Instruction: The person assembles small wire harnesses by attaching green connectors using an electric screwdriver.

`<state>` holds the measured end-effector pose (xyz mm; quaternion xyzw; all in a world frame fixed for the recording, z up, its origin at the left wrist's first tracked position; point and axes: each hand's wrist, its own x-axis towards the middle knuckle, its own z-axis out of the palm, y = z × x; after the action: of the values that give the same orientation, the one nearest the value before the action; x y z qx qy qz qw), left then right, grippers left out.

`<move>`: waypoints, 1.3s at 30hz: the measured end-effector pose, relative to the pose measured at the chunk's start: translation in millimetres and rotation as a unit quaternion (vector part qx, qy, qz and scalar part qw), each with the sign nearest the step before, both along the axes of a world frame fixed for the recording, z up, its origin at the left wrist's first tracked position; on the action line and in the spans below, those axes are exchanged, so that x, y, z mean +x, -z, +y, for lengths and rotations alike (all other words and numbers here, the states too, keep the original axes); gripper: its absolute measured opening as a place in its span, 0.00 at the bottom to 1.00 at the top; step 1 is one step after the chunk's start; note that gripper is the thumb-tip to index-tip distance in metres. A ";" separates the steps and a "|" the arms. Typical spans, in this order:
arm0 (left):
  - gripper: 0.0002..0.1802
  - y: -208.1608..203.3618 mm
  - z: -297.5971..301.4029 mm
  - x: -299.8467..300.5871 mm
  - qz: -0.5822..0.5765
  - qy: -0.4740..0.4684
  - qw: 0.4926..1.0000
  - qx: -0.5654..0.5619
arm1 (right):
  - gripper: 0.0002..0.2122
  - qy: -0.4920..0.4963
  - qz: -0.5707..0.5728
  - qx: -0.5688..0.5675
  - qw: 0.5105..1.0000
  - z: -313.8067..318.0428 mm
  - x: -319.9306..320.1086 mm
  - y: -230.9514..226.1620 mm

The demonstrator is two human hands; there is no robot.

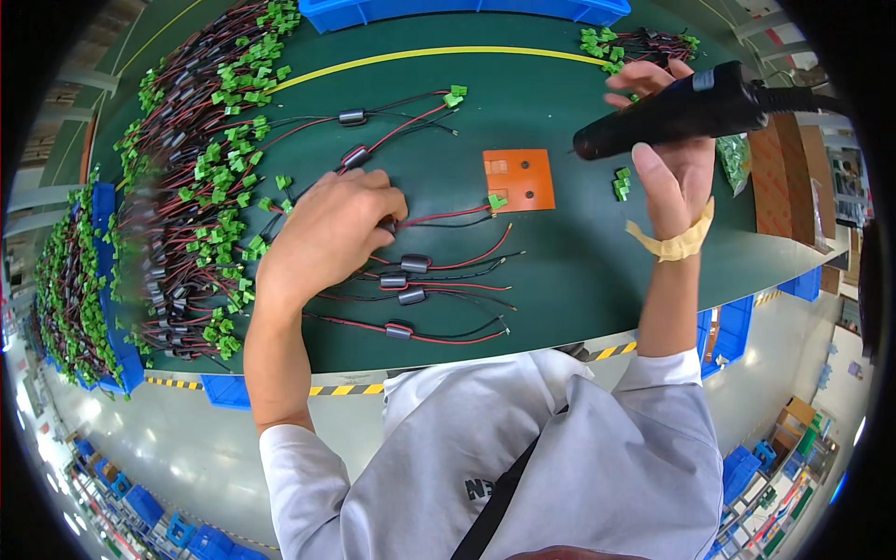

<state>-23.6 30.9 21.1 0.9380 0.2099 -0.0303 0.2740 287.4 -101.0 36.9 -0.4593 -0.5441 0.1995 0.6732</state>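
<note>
My left hand (331,229) is closed on a red-and-black wire lead (439,220), whose dark sleeve is mostly hidden by the fingers. That lead runs right to a green terminal connector (497,201) at the lower left corner of an orange fixture plate (542,182). My right hand (679,182) holds a black electric screwdriver (677,114), tipped left, its point above the table and apart from the plate. Below my left hand lie several leads with grey cylinders (399,329) and bare wire ends. Two leads with green connectors (455,96) lie beyond it.
A large heap of leads with green connectors (224,93) covers the table's left side. Loose green connectors (622,184) lie right of the plate. A blue bin (457,11) stands at the far edge, another lead pile (644,45) far right, and a cardboard box (779,177) beyond my right hand.
</note>
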 end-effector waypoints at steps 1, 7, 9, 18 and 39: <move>0.15 0.1 1.6 -1.9 -0.025 -0.020 0.999 0.043 | 0.28 0.020 -0.056 -0.018 0.998 -7.5 13.8 7.5; 0.16 -12.8 -14.4 7.4 -0.097 -0.047 0.981 0.163 | 0.12 0.239 -0.410 -0.371 0.798 -39.5 43.8 16.8; 0.14 -10.5 -30.0 13.9 -0.072 0.033 0.994 0.075 | 0.12 0.246 -0.480 -0.472 0.697 -37.5 38.0 20.5; 0.13 -2.4 -41.8 24.7 0.022 0.042 0.980 0.194 | 0.11 0.171 -0.371 -0.372 0.834 -49.8 94.7 75.8; 0.05 42.9 -22.4 51.6 -0.184 -0.092 0.889 -0.409 | 0.14 -0.209 0.224 -0.243 0.920 11.5 -12.2 49.2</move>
<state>28.0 8.5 -21.8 0.7085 0.2099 0.0851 0.6684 275.1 -89.5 -12.3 -0.4277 -0.3973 0.5595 0.5884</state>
